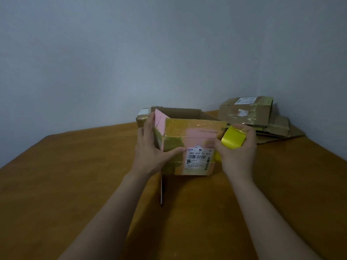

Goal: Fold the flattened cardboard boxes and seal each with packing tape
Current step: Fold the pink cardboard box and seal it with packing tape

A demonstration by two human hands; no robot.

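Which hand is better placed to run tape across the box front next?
Right. The right hand grips the yellow tape roll at the right edge of the cardboard box. The left hand presses against the box's left corner, steadying it.

Both bare forearms (112, 212) reach in from the bottom edge, angled inward, wrists roughly level. left hand (150, 147): back to camera, fingers (148, 124) straight and pointing up, flat against the left side of the taped brown cardboard box with pink patches (189, 132); thumb stretched right across its front face, box corner in the web of the hand. right hand (238, 152): fingers curled over the glossy yellow roll of packing tape (232, 138), thumb on the near side (palm hidden), roll at the box's right front corner
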